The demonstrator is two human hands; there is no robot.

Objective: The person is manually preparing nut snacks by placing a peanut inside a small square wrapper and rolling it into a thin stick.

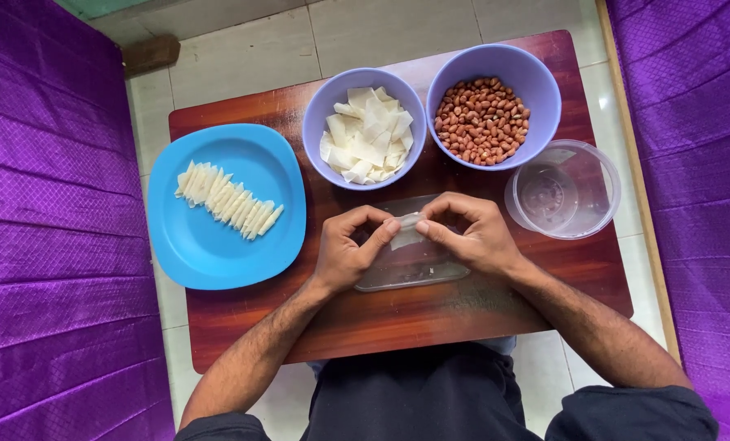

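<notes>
White wrapper (406, 231), pinched between left hand (350, 249), right hand (471, 234)

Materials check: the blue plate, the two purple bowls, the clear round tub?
Blue plate: likely plastic, smooth semi-gloss with soft highlights. Purple bowls: same look, opaque matte plastic, uniform colour. Clear round tub: thin transparent plastic, the table shows through. Melamine cannot be ruled out for the plate.

Low reddish wooden surface (397, 327) sitting on pale tiled floor (242, 57); purple quilted fabric (46, 229) flanking both sides, daylight falling evenly.
</notes>
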